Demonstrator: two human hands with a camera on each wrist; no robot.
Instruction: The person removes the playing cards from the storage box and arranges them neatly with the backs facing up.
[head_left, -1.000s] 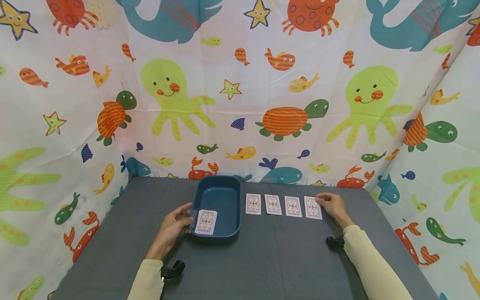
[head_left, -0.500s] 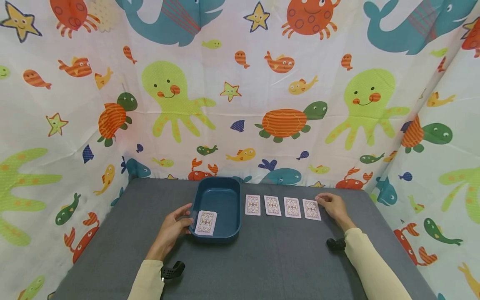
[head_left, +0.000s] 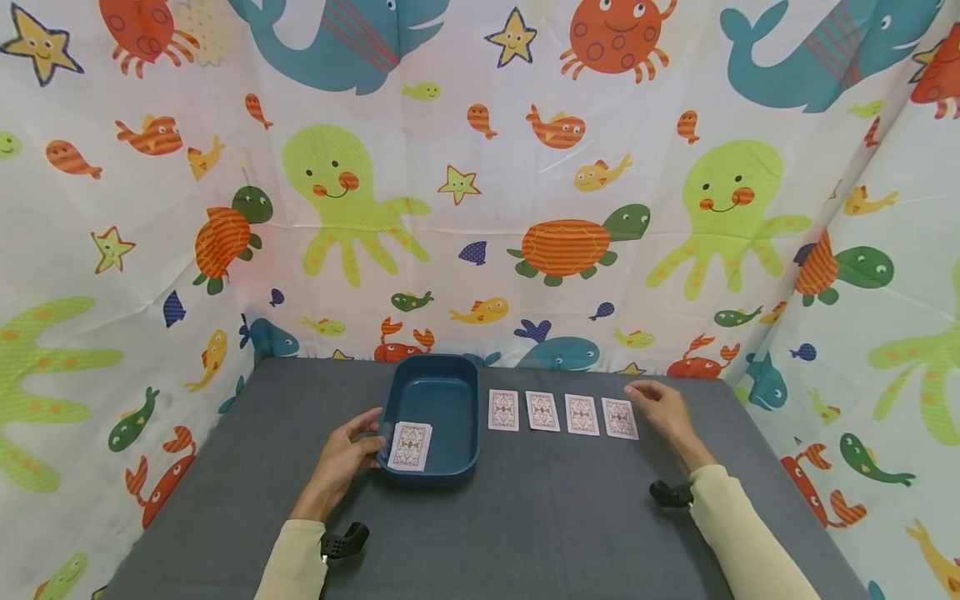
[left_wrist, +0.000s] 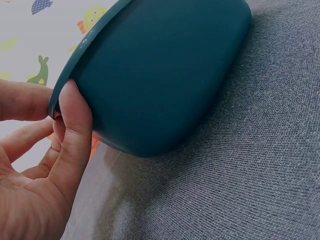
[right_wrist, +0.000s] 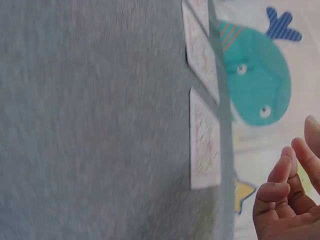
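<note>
My left hand holds the left rim of a deep blue tray. In the left wrist view, the thumb presses the outside of its wall while the fingers hook over the rim. A small stack of playing cards, backs up, lies in the tray's near left corner. Several single playing cards make a row on the table right of the tray. Beside the rightmost card hovers my right hand, its fingers loosely bent and holding nothing; that card lies apart from the fingers in the right wrist view.
Dark grey cloth covers the table. Behind and at both sides hangs a white curtain printed with sea animals. The other cards in the row lie face down with small gaps between them.
My right hand has come up off the rightmost card, which stays lying on the table. The left hand keeps its hold on the tray. The head view has shifted slightly.
</note>
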